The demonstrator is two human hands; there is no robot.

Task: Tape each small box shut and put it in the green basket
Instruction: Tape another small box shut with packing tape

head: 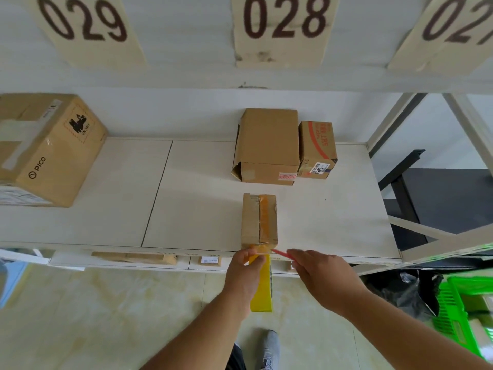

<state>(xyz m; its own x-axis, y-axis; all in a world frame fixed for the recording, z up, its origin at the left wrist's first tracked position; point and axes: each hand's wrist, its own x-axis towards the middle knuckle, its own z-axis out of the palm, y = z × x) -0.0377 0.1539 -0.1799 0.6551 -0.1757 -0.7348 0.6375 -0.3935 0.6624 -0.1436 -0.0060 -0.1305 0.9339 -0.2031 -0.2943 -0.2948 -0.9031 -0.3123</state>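
White shelf before me: my left hand [244, 265] grips the tape roll [262, 284], my right hand [317, 271] pinches a red cutter [280, 253]; the small box [259, 221] looks light, stiff, best held by its sides.

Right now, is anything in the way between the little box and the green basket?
Nothing visible blocks it. The little box sits at the shelf's front edge, and the green basket is on the floor to the right, lower down. Between them are only bare shelf top, the shelf's white frame and some black plastic beside the basket.

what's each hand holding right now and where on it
Left hand grips the yellow tape roll at its upper rim. Right hand pinches a thin red tool by its near end.
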